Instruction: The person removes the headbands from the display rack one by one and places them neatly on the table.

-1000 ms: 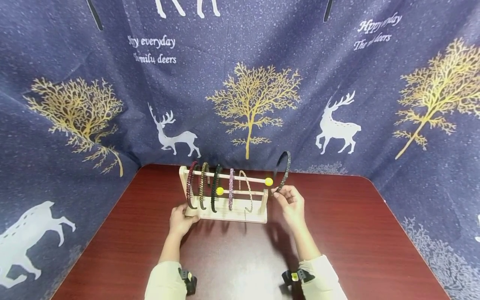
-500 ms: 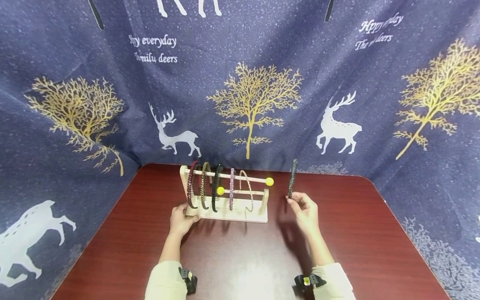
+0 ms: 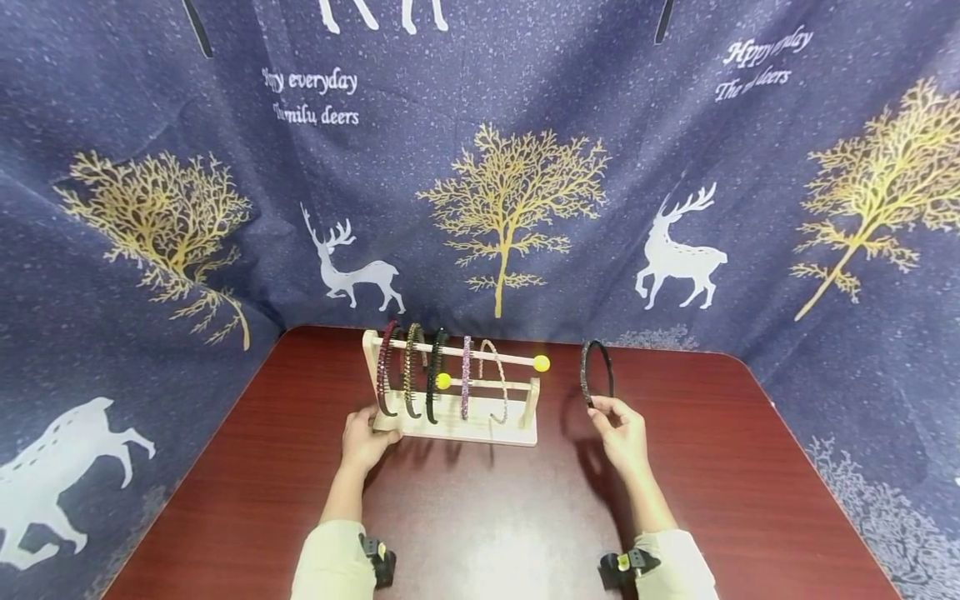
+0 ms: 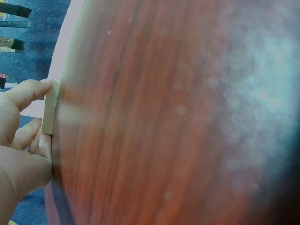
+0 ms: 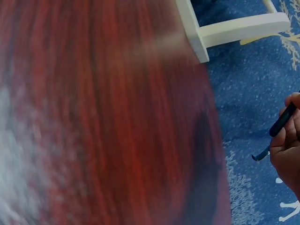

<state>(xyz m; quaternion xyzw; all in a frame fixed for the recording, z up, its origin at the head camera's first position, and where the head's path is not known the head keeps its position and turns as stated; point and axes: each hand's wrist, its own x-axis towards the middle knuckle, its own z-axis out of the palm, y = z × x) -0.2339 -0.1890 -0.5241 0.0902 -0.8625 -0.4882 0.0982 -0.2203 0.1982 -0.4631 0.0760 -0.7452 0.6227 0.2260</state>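
Observation:
A light wooden headband rack (image 3: pixel 480 430) with two bars stands on the table. My left hand (image 3: pixel 363 442) holds the left end of its base, fingers and thumb around the board end (image 4: pixel 50 110) in the left wrist view. Just right of the rack, my right hand (image 3: pixel 626 435) pinches a dark glittery headband (image 3: pixel 585 377) near one end, its arch upward. In the right wrist view both dark tips of the headband (image 5: pixel 282 123) show by the fingers. On the rack hang a dark red headband (image 3: pixel 383 367), a gold one (image 3: pixel 408 377), a black one (image 3: pixel 432 379), a purple one (image 3: pixel 465 382) and a pink braided one (image 3: pixel 501 383).
Yellow balls cap the ends of the upper bar (image 3: pixel 542 363) and lower bar (image 3: pixel 444 381). The reddish-brown table (image 3: pixel 697 467) reaches back to a blue cloth (image 3: pixel 450 275) printed with deer and trees.
My right hand has moved right, away from the rack, taking the dark headband with it and turning it so its arch shows. The left hand stays on the base.

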